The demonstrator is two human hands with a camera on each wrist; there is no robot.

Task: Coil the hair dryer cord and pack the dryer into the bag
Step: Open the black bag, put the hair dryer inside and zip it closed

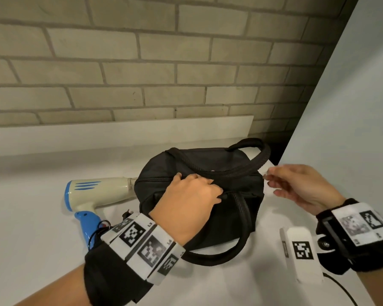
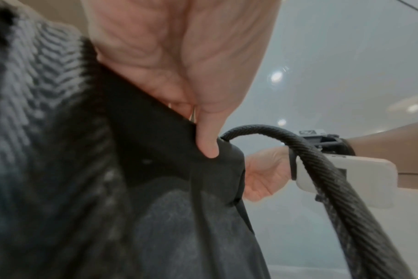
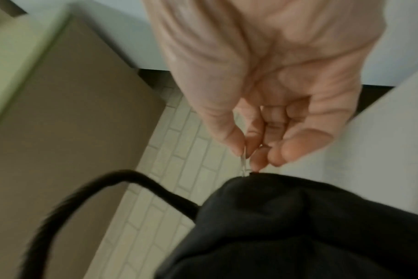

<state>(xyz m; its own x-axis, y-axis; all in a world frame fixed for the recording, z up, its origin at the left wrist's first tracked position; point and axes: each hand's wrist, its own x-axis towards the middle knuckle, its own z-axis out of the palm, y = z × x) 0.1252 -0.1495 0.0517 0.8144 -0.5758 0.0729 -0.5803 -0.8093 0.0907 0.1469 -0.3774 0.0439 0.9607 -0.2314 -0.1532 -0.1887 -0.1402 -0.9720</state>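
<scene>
A black bag point(image 1: 199, 171) sits on the white table with its zip closed along the top. My left hand point(image 1: 190, 195) grips the bag's top fabric point(image 2: 155, 188) near the zip, thumb pressed into it. At the bag's right end my right hand point(image 1: 269, 180) pinches the small metal zipper pull point(image 3: 243, 164) between thumb and fingertips. The cream and blue hair dryer point(image 1: 93, 193) lies on the table left of the bag, nozzle against it. Its dark cord point(image 1: 97, 230) is bunched by the blue handle, partly hidden under my left wrist.
A brick wall point(image 1: 142, 62) rises behind the table, with a white board point(image 1: 119, 131) leaning along its base. A pale panel point(image 1: 352, 107) closes off the right side. The bag's handle straps point(image 1: 243, 217) loop toward me. A thin black cable point(image 1: 341, 288) runs at the lower right.
</scene>
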